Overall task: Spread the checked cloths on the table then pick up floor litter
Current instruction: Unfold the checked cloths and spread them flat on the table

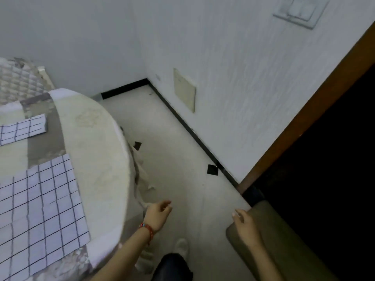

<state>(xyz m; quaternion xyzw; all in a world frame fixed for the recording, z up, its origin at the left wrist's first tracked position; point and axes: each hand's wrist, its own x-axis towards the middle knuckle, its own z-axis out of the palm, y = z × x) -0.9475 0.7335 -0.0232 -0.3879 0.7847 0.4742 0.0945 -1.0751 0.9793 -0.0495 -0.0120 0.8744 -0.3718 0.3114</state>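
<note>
Litter [212, 170] untouched; both hands' grip seemingly loose, empty.

The light was dim, flat and greyish, with no clear source and only faint shadows. Right of the right hand's fingers [237, 214], the doorway [328, 163] fell to near black. Both hands looked soft with motion blur. Beyond the fingers, the wall [233, 57] leaned and its switch plate [300, 11] was smeared by wide-angle distortion.
</note>
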